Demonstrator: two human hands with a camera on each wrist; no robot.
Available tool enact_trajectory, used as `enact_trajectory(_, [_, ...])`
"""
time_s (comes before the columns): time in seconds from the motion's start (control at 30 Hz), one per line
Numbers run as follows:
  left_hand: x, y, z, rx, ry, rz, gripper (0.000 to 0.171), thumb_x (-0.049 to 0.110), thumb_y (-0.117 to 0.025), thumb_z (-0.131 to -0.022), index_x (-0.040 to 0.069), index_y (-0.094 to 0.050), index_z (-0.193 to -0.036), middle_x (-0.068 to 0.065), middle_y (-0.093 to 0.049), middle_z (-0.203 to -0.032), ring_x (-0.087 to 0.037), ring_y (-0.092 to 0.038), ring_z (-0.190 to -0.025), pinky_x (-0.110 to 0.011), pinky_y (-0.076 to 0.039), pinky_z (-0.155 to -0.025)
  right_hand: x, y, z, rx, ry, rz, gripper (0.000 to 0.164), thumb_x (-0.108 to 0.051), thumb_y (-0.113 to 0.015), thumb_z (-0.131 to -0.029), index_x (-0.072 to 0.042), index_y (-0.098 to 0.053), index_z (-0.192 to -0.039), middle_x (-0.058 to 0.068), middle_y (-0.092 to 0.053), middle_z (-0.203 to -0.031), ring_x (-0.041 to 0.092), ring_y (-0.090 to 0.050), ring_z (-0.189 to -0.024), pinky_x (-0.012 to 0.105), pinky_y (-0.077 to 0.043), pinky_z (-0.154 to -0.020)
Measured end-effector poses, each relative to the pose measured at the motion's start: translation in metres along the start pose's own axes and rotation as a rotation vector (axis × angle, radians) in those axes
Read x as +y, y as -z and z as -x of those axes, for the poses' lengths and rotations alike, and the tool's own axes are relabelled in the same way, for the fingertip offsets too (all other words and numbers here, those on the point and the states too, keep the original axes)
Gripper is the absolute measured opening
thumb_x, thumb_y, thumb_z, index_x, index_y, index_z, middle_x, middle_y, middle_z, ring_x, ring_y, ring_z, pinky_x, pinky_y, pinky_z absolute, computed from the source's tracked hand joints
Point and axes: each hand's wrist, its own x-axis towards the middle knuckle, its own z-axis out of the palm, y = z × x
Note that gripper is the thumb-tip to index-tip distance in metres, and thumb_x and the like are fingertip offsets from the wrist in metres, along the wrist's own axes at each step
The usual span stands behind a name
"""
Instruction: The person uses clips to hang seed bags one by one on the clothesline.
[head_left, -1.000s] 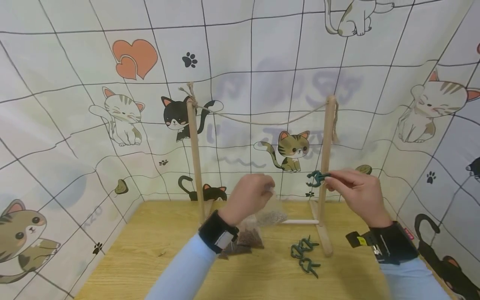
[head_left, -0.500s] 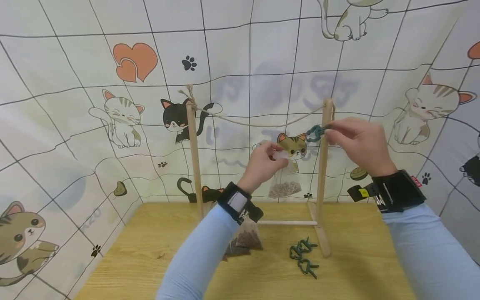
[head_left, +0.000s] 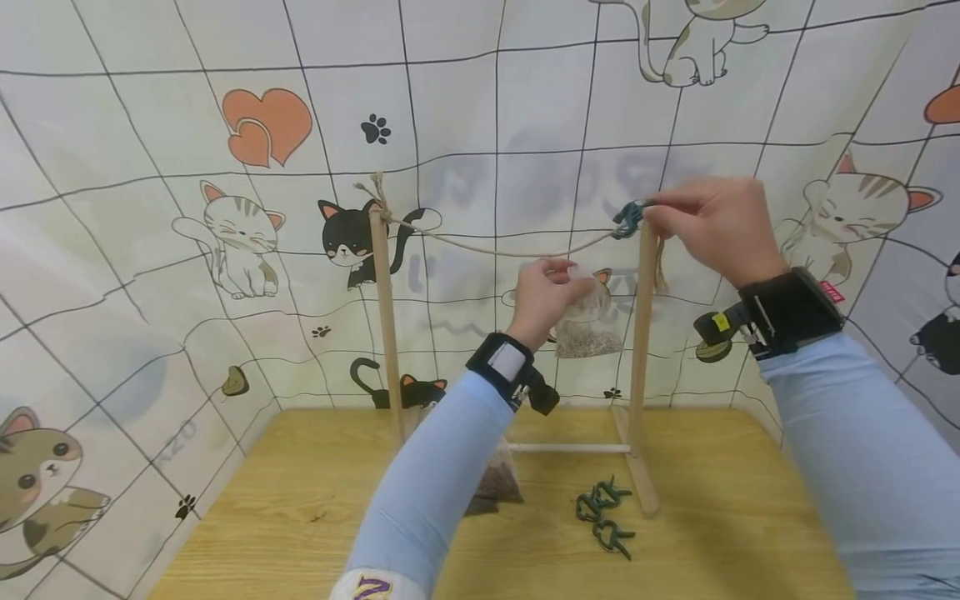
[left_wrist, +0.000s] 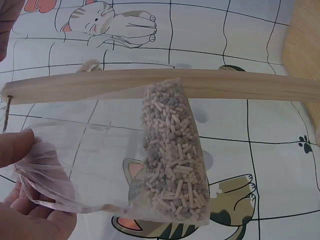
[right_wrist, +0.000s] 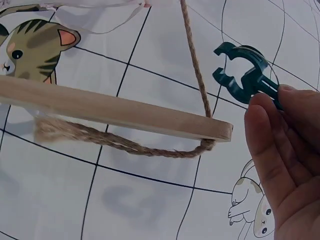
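Note:
In my left hand (head_left: 547, 300) I pinch the gathered top of a sheer drawstring bag (head_left: 588, 340). In the left wrist view, pale pellets (left_wrist: 172, 155) fill the bag's lower end, and it hangs in front of a wooden post. My right hand (head_left: 716, 221) pinches a green plastic clip (head_left: 628, 218) by its handles near the top of the right post. Seen from the right wrist, the clip's jaws are spread, apart from the rope (right_wrist: 195, 60). That rope (head_left: 517, 252) sags between the two posts, above the bag.
The wooden stand has a left post (head_left: 386, 317), a right post (head_left: 642, 333) and a white crossbar (head_left: 570, 448). Several green clips (head_left: 613, 537) lie on the table (head_left: 300, 483) near its right foot. Filled bags (head_left: 498, 479) sit behind my left forearm. A cat-print sheet hangs behind.
My right hand has raised the clip up to rope height. My left hand has lifted the bag off the table level and moved it up and to the right, below the rope.

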Motion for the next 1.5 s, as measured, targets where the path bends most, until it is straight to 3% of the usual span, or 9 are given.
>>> enact_trajectory(0.13, [0.005,-0.005,-0.01,0.061,0.021,0.017,0.041,0.01,-0.086,-0.084,0.001,-0.071,-0.122,-0.012,-0.075,-0.107,-0.015,-0.069,-0.091,-0.026,-0.059,-0.077,-0.003,0.002,-0.013,-0.1,-0.043,0.032,0.013,-0.008,-0.076,-0.093,0.0,-0.08,-0.104,0.021,-0.077,-0.083,-0.014,-0.055,-0.057,0.012,-0.04,-0.053])
enact_trajectory(0.4, [0.012,-0.008,-0.017,0.099,-0.013,0.065,0.03,0.014,-0.083,-0.088,0.005,-0.074,-0.115,-0.006,-0.075,-0.107,-0.012,-0.069,-0.092,-0.025,-0.058,-0.08,-0.012,-0.001,-0.033,-0.336,-0.211,0.035,0.02,-0.009,-0.07,-0.097,0.006,-0.078,-0.109,0.014,-0.075,-0.075,0.01,-0.064,-0.059,0.017,-0.048,-0.054])
enact_trajectory(0.73, [0.019,-0.018,-0.02,0.118,-0.028,0.187,0.019,0.017,-0.083,-0.089,0.006,-0.076,-0.103,-0.001,-0.076,-0.096,-0.007,-0.066,-0.088,-0.022,-0.051,-0.074,-0.012,-0.01,-0.039,-0.457,-0.253,0.038,0.021,-0.008,-0.072,-0.096,0.009,-0.077,-0.107,0.01,-0.074,-0.07,0.011,-0.065,-0.059,0.019,-0.048,-0.054])
enact_trajectory(0.9, [0.019,-0.022,-0.02,0.109,-0.049,0.211,0.018,0.017,-0.082,-0.09,0.006,-0.078,-0.103,0.0,-0.075,-0.096,-0.006,-0.064,-0.089,-0.024,-0.052,-0.077,-0.012,-0.011,-0.039,-0.493,-0.243,0.053,0.021,-0.007,-0.07,-0.096,0.01,-0.076,-0.108,0.011,-0.075,-0.072,0.011,-0.066,-0.06,0.017,-0.048,-0.056])
enact_trajectory(1.07, [0.018,-0.028,-0.02,0.101,-0.058,0.239,0.016,0.015,-0.082,-0.09,0.003,-0.079,-0.101,0.006,-0.071,-0.088,-0.004,-0.062,-0.085,-0.027,-0.052,-0.077,-0.013,-0.01,-0.041,-0.548,-0.177,0.147,0.02,-0.007,-0.068,-0.097,0.009,-0.077,-0.106,0.01,-0.073,-0.071,0.015,-0.065,-0.064,0.021,-0.048,-0.057])
enact_trajectory(1.27, [0.017,-0.038,-0.021,0.106,-0.067,0.291,0.014,0.01,-0.082,-0.089,0.0,-0.078,-0.098,0.012,-0.068,-0.085,-0.004,-0.061,-0.08,-0.022,-0.05,-0.072,-0.015,-0.006,-0.043,-0.586,-0.104,0.243,0.021,-0.008,-0.067,-0.097,0.009,-0.076,-0.106,0.009,-0.072,-0.072,0.019,-0.064,-0.068,0.027,-0.047,-0.06])
enact_trajectory(1.5, [0.017,-0.044,-0.021,0.095,-0.049,0.33,0.013,0.009,-0.082,-0.089,0.001,-0.079,-0.099,0.006,-0.071,-0.087,-0.003,-0.062,-0.08,-0.025,-0.054,-0.076,-0.01,-0.001,-0.042,-0.636,-0.046,0.258,0.019,-0.01,-0.071,-0.095,0.006,-0.077,-0.105,0.009,-0.075,-0.076,0.019,-0.064,-0.07,0.031,-0.047,-0.063])
